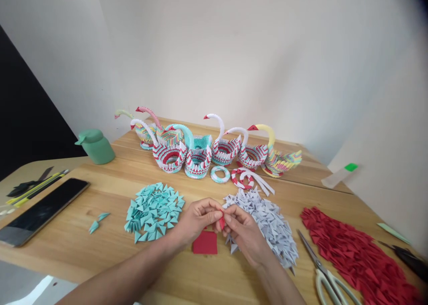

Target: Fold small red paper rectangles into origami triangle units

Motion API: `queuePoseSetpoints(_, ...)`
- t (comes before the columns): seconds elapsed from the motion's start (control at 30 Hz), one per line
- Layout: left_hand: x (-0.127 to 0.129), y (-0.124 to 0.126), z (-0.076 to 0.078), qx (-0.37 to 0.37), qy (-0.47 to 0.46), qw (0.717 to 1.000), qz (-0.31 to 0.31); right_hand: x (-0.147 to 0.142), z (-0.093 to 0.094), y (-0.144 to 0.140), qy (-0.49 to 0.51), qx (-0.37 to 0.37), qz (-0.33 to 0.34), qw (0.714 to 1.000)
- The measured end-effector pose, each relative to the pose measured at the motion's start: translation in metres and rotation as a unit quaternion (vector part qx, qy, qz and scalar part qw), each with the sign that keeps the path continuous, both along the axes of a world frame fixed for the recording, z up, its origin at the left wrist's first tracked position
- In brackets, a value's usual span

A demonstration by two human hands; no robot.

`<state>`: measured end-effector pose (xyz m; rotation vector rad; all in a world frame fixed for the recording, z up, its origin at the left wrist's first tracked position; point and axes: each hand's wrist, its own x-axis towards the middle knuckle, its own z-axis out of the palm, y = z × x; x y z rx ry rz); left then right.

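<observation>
Between the fingertips of both hands is a small folded piece of red paper [222, 222], partly hidden by the fingers. My left hand [204, 216] pinches it from one side, and my right hand [241, 227] pinches it from the other. Just below them, a stack of red paper rectangles [205, 243] lies on the wooden table [110, 256]. A heap of teal folded paper triangles [154, 211] spreads left of my left hand. Pale lilac-white paper triangles [267, 222] are heaped beside and behind my right hand.
Several folded-paper swans [170, 155] stand at the back, with paper rings [220, 174] before them. Scissors [319, 265] and red triangles [357, 251] lie right. A phone [43, 211], pencils [36, 188] and a green lidded container [95, 146] are left. A green-tipped glue bottle [339, 175] lies far right.
</observation>
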<state>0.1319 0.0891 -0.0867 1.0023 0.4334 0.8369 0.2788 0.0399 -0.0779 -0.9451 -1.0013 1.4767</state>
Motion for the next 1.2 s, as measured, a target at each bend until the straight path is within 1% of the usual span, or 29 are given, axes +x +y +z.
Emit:
queuePoseSetpoints(0.27,0.0014,-0.0001,-0.0056,0.004,-0.009,1.0,0.005,0.0011,-0.0032,0.0016,-0.004,-0.003,-0.002,1.0)
queuePoseSetpoints(0.5,0.0012,0.0017,-0.0097,0.006,0.006,1.0,0.016,0.0015,-0.003,0.0025,-0.081,0.004,-0.015,0.997)
queuePoseSetpoints(0.63,-0.0002,0.0015,-0.0076,0.01,0.026,0.999,0.02,0.0031,-0.0011,0.0025,-0.126,0.009,-0.021,0.992)
queuePoseSetpoints(0.73,-0.0009,0.0008,-0.004,0.008,0.042,0.999,0.023,0.0041,0.0012,0.0029,-0.161,0.014,-0.014,0.987)
queuePoseSetpoints(0.87,0.0,0.0003,-0.0014,0.003,0.052,0.998,0.023,0.0033,0.0028,0.0031,-0.176,0.025,-0.009,0.984)
queuePoseSetpoints(0.97,0.0007,0.0002,-0.0032,0.001,0.043,0.999,0.025,0.0033,0.0012,0.0024,-0.179,0.051,-0.03,0.982)
queuePoseSetpoints(1.07,0.0005,0.0003,-0.0067,0.004,0.042,0.999,0.02,0.0052,-0.0017,0.0018,-0.19,0.068,-0.076,0.977)
queuePoseSetpoints(1.13,0.0003,0.0002,-0.0091,-0.005,0.052,0.999,0.004,0.0068,-0.0032,0.0019,-0.196,0.065,-0.098,0.973)
queuePoseSetpoints(1.2,0.0003,0.0,-0.0108,-0.03,0.052,0.998,-0.024,0.008,-0.0044,0.0021,-0.197,0.061,-0.105,0.973)
